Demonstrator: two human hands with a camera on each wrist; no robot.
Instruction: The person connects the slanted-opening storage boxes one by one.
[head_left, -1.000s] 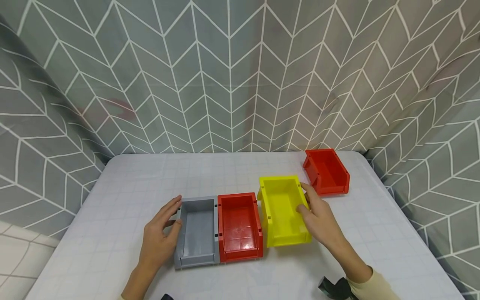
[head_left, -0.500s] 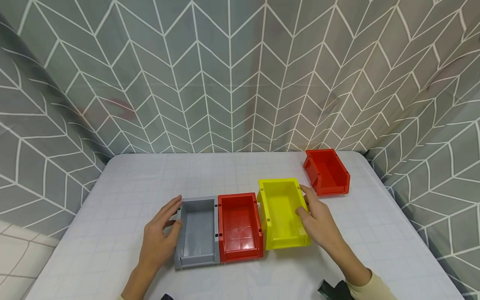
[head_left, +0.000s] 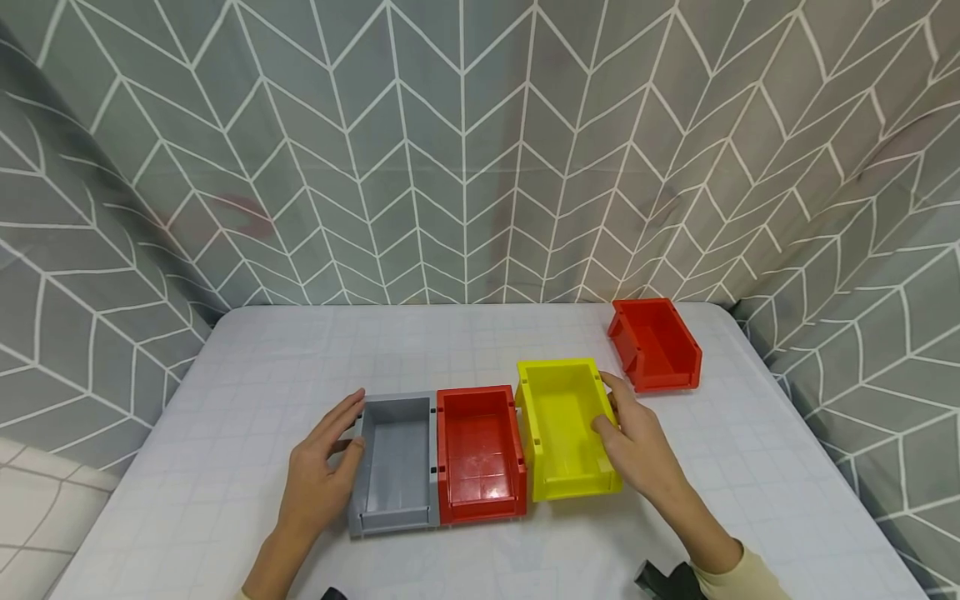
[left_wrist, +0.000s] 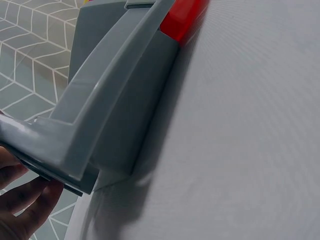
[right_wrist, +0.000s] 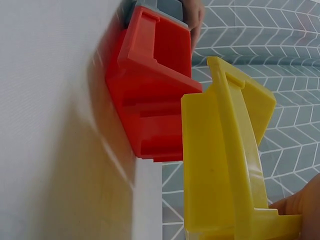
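Note:
A grey storage bin [head_left: 397,462] and a red storage bin [head_left: 482,458] stand side by side on the table. My left hand [head_left: 321,475] touches the grey bin's left side, its fingers [left_wrist: 42,200] against the outer rim in the left wrist view. My right hand [head_left: 637,437] pinches the right wall of a yellow storage bin [head_left: 566,429], thumb on the inside and fingers outside. The yellow bin hangs above the table, tilted, its left side close to the red bin's right side. All three are bare inside.
A second red bin [head_left: 656,346] stands at the table's back right, angled. A dark object [head_left: 667,579] shows by the right sleeve at the front edge. Patterned grey curtain [head_left: 465,150] hangs behind and along both sides of the white-covered table [head_left: 300,350].
My right hand has lowered the yellow bin slightly toward the front, mostly during the first half second. The left hand, grey bin and joined red bin stay in place.

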